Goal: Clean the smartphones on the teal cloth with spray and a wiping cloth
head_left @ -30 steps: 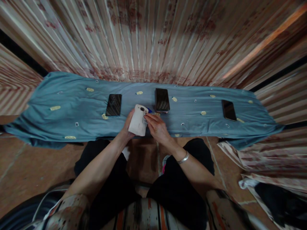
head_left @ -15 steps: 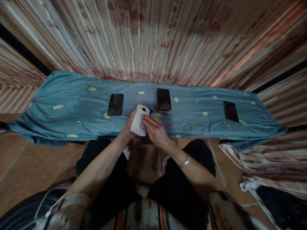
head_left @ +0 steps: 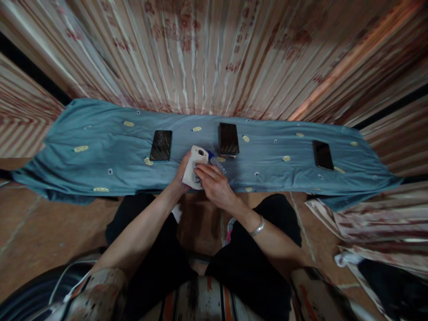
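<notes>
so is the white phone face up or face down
Face down: the white phone shows its camera lens, held between left hand and right hand.

Dim, warm indoor light — a brighter streak upper right; strong fisheye bending, edges soft and smeared.

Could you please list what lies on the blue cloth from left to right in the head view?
Dark phone → white phone held in the left hand → second dark phone → third dark phone, all on the blue cloth.
</notes>
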A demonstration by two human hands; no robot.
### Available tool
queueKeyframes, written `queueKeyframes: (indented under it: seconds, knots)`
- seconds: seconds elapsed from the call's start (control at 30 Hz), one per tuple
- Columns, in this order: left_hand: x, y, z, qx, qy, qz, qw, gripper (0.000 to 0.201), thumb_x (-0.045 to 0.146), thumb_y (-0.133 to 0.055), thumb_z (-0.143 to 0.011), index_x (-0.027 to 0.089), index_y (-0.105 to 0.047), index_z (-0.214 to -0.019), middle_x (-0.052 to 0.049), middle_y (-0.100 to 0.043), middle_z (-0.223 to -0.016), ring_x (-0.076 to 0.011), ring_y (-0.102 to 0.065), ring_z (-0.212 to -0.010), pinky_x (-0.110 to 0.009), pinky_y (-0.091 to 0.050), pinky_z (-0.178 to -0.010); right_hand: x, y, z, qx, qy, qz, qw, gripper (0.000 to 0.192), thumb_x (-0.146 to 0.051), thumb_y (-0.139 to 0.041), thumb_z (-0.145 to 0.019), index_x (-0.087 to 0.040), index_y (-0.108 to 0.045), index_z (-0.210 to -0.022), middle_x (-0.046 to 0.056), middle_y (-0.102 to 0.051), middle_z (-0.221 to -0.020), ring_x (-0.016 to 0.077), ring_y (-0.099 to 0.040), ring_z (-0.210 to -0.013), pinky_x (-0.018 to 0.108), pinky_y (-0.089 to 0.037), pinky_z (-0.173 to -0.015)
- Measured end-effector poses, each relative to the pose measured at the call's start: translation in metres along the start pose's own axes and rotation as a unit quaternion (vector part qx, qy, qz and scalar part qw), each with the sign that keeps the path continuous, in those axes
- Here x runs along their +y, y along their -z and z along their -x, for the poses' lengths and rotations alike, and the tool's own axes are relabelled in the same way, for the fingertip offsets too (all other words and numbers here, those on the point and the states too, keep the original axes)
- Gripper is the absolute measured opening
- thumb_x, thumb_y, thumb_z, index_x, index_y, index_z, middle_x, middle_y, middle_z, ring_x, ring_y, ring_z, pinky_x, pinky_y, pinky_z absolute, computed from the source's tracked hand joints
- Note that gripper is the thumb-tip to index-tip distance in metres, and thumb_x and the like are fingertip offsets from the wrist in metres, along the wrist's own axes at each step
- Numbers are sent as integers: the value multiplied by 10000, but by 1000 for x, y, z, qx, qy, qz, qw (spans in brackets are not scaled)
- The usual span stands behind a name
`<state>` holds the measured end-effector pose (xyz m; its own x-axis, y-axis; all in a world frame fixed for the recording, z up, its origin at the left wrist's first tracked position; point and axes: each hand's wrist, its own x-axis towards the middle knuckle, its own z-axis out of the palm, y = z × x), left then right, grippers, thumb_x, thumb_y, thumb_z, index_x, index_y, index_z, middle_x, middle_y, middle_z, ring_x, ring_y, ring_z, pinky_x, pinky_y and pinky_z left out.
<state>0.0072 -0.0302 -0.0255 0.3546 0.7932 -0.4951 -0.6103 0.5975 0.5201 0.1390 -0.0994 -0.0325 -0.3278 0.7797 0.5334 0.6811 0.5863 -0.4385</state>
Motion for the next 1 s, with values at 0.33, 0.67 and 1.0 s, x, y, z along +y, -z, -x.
queueKeyframes:
  seconds: [0.33,0.67,1.0]
  knots:
    - [1,-13,7,63,-25,31,997,447,322,-373,-1039,195,-694,-757,-7,-679,-574,-121,-575,-489,-245,-481,-527,-4,0,-1,-5,26,0,1000,411,-104,-389,-1002,-138,-654,-1315,146,-668,-1340,245,-600,-1244,451,-532,-1090]
    - [3,-7,6,22,8,-5,1000,524,434,-318,-1040,131,-719,-892,-75,-719,-634,-167,-640,-542,-273,-525,-550,-12,1,1,11,51,2,999,410,-112,-353,-1016,-89,-669,-1276,163,-689,-1294,244,-605,-1228,434,-526,-1096]
    - [-1,-7,1,33,-11,29,999,396,337,-415,-1014,158,-706,-816,-30,-682,-585,-135,-613,-490,-232,-510,-531,4,0,-3,-6,-16,7,1000,425,-115,-394,-988,-144,-662,-1316,140,-669,-1348,257,-591,-1263,471,-515,-1100]
